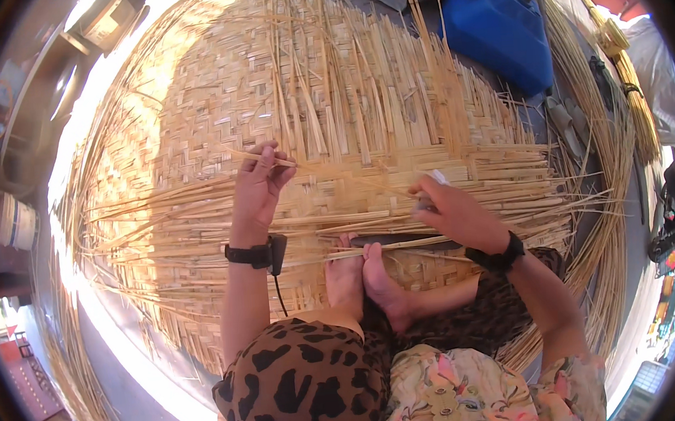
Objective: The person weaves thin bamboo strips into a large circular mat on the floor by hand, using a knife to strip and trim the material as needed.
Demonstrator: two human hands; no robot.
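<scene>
My left hand [263, 176] is closed in a pinch on a thin, pale bamboo strip [239, 153], above the middle of a large woven bamboo mat [212, 102]. To the right my right hand [459, 210] hovers over the mat, its fingers curled and partly smeared by motion. A small white wrap [438, 177] shows on one of its fingers. Whatever its fingertips hold is blurred. Loose lengthwise strips [368, 91] run away from me beyond the hands. Crosswise strips [172, 198] lie below and beside them.
My bare feet [366, 279] rest on the mat's near part. A blue plastic container [497, 35] stands at the far right. Bundled strips [634, 88] and a pair of sandals [570, 124] lie at the right edge. A white bucket [17, 223] is at the far left.
</scene>
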